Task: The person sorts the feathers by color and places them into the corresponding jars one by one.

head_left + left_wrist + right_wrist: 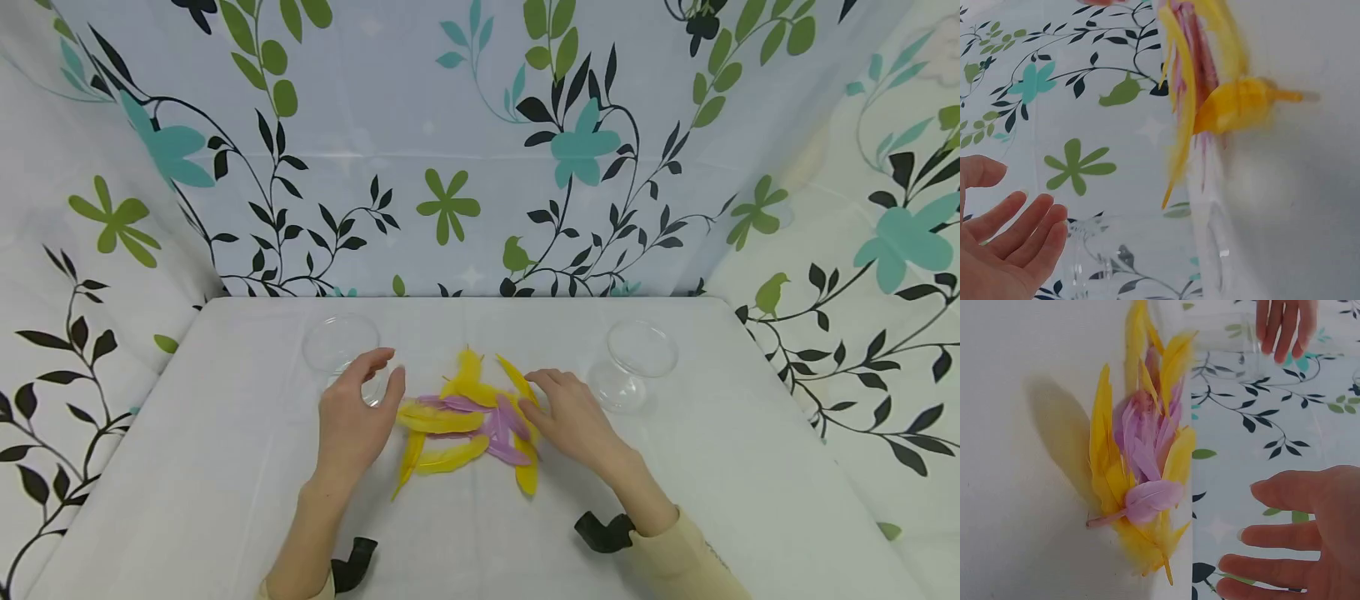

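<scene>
A loose pile of yellow feathers [442,418] and purple feathers [501,429] lies in the middle of the white table. At the pile's left side is my left hand [355,421], its fingers relaxed and holding nothing. My right hand [573,417] hovers at the pile's right edge, nearest a yellow feather [516,377]; whether it touches cannot be told from the head view. The right wrist view shows the right hand [1310,540] with fingers spread and apart from the feathers [1147,456]. In the left wrist view the left hand [1010,244] is likewise empty.
A clear round container [341,337] stands behind the left hand, partly hidden by it. Another clear container [641,348] stands behind the right hand. Patterned cloth [465,150] hangs behind and beside the white table [225,400].
</scene>
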Tool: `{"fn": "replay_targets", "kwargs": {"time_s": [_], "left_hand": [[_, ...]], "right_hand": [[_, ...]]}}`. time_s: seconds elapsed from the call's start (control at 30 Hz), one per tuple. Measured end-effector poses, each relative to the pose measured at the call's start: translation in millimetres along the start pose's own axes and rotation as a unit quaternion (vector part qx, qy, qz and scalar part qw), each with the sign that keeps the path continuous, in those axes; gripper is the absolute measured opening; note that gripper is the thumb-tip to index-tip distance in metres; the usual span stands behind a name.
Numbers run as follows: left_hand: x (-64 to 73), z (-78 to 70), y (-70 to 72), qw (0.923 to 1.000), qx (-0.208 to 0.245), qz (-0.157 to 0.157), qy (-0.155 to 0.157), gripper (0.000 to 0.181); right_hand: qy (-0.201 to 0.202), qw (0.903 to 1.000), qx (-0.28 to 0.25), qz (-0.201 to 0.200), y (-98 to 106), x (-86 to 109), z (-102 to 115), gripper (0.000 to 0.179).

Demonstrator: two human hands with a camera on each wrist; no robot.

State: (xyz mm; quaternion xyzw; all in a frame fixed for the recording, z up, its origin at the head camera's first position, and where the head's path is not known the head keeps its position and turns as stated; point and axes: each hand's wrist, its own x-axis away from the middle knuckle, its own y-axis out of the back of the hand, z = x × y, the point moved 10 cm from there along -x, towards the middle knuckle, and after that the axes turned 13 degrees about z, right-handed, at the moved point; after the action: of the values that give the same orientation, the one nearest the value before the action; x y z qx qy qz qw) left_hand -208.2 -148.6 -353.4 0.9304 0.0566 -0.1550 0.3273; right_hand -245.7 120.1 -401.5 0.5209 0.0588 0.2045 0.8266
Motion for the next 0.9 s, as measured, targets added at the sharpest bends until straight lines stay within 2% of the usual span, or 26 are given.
{"fn": "replay_targets", "kwargs": {"time_s": [0.13,0.27,0.33,0.4,0.5,0.6,0.7,0.8,0.9], "left_hand": [[2.5,-2.5,20.6,0.9986,0.008,-0.051,-0.011,0.028],[4.7,0.0,43.1,0.9925,0.017,-0.117,-0.033,0.034],[5.9,4.5,53.0,0.9891,0.012,-0.144,-0.03,0.044],[6.2,13.1,60.3,0.9872,0.002,-0.159,-0.011,0.058],[3.8,32.0,63.5,0.9886,-0.007,-0.144,0.043,0.082],[1.0,54.1,57.7,0.9894,0.007,-0.101,0.104,0.102],[-0.9,74.6,45.6,0.9861,0.041,-0.05,0.153,0.114],[-1.6,91.6,33.9,0.9807,0.069,-0.014,0.183,0.119],[-3.1,103.5,26.9,0.9777,0.084,0.003,0.192,0.12]], "right_hand": [[-0.022,0.9997,-0.012,-0.005,-2.5,3.3,-8.7,0.041],[-0.027,0.9994,-0.017,-0.011,-4.8,3.6,-17.2,0.038],[-0.029,0.9994,-0.017,-0.01,-6.2,3.2,-21.7,0.035],[-0.034,0.9993,-0.014,-0.004,-7.7,2.2,-26.5,0.032],[-0.045,0.999,-0.003,0.004,-9.4,0.8,-32.7,0.028],[-0.06,0.998,0.009,0.018,-13.1,-0.2,-39.2,0.024],[-0.074,0.9966,0.012,0.034,-18.7,-1.7,-46.1,0.022],[-0.078,0.9961,0.011,0.04,-22.5,-3.7,-50.3,0.02],[-0.075,0.9965,0.004,0.038,-24.5,-5.2,-52.1,0.018]]}}
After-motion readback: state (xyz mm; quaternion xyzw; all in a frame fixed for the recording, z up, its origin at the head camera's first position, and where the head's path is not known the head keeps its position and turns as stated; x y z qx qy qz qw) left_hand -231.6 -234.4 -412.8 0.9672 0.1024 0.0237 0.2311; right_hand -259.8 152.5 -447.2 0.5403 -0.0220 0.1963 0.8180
